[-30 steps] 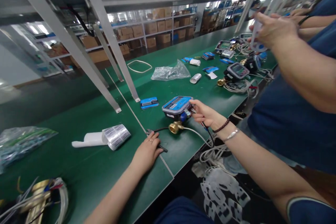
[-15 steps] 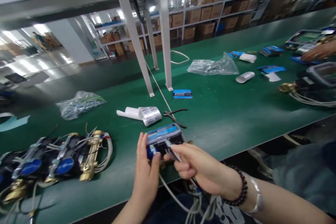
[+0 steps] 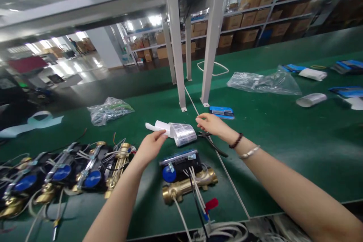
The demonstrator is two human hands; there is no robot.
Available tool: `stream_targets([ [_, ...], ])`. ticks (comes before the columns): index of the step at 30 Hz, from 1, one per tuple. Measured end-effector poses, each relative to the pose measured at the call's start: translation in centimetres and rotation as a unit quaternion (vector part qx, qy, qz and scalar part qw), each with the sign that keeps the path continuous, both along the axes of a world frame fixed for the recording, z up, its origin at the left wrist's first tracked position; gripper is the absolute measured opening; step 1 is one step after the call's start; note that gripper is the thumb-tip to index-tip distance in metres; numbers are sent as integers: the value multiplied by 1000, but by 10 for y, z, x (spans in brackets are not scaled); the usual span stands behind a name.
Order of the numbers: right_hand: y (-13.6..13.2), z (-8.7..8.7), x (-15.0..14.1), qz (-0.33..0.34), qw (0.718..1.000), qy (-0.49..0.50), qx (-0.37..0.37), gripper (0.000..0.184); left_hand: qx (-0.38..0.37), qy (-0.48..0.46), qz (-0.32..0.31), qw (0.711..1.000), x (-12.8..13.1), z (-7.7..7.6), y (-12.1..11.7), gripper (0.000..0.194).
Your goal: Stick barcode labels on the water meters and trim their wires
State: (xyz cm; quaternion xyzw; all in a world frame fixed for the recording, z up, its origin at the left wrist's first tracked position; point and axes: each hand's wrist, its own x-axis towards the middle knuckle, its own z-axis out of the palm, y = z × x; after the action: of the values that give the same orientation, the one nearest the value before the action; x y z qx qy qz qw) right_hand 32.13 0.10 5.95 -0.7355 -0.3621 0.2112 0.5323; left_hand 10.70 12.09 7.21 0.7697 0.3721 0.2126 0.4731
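Nearest, the meter (image 3: pixel 183 172) with its brass pipe (image 3: pixel 187 187) lies untouched on the bench (image 3: pixel 153 213). Beyond, the left hand (image 3: pixel 150 145) is at the label roll (image 3: pixel 184 135), fingers partly bent, grip unclear; by the pliers (image 3: pixel 219 150), the right hand (image 3: pixel 212 124) curls loosely, seemingly empty. Label pickup, apparently, calling for a left-hand pinch.

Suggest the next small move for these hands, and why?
Probably the left hand should pinch the white tail of the label roll: its fingertips are right beside that loose end, while the right hand is at the roll's other side.
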Motion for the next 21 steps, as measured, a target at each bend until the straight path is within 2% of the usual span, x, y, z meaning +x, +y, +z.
stream_targets([
  [3, 37, -11, -11, 18, 1000, -15, -4, 23, -35, -23, 22, 999, 45, -11, 16, 48],
  [5, 41, -13, -25, 46, 998, -30, 25, 36, -53, -69, 27, 996, 61, -17, 19, 53],
  [8, 25, -9, -40, 111, 990, -51, 64, 43, -73, -156, 8, 985, 64, -17, 14, 56],
  [10, 14, -3, -42, 129, 987, -37, 89, 48, -85, -199, -15, 976, 60, -12, 8, 57],
  [12, 9, 3, -40, 112, 986, 0, 120, 49, -95, -223, -28, 970, 56, -7, 3, 52],
  [14, 9, 7, -36, 79, 986, 14, 147, 39, -99, -232, -30, 967, 53, -4, 0, 45],
  [17, 12, 10, -34, 26, 980, -94, 175, 23, -99, -226, -42, 968, 50, -2, -1, 41],
  [19, 14, 10, -34, -13, 957, -211, 201, 24, -92, -219, -50, 970, 49, -2, 0, 42],
  [21, 17, 10, -35, -21, 930, -300, 209, 24, -79, -217, -54, 971, 48, -4, 0, 42],
])
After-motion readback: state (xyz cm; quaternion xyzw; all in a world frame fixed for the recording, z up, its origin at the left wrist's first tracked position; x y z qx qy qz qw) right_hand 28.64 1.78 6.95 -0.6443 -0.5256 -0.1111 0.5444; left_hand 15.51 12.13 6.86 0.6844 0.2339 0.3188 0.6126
